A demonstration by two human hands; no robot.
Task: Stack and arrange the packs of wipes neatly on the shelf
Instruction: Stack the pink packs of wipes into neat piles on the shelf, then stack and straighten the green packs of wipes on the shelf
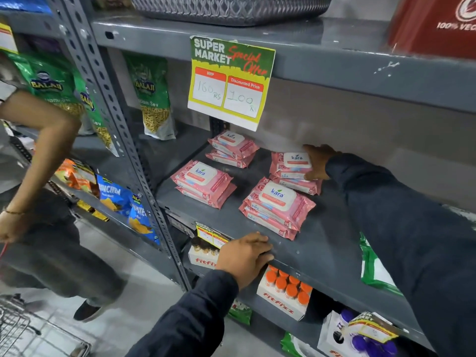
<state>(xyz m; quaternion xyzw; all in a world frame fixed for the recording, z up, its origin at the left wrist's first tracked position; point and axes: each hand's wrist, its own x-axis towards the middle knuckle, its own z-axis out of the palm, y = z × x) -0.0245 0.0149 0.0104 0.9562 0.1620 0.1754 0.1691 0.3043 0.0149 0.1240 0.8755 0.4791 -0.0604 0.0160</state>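
Note:
Pink packs of wipes lie in four small stacks on the grey metal shelf [322,243]. The back left stack [231,148] and the front left stack [203,182] each hold two packs. The front right stack [278,204] holds three. My right hand [318,161] reaches deep into the shelf and grips the right side of the top pack of the back right stack [292,163]. My left hand [244,256] rests flat on the shelf's front edge, fingers curled over the lip, holding no pack.
A yellow and green price sign [229,81] hangs from the shelf above. Boxes of orange-capped bottles [286,292] sit on the shelf below. Snack bags [152,96] fill the racks to the left. Another person [38,176] stands at left beside a wire basket [31,333].

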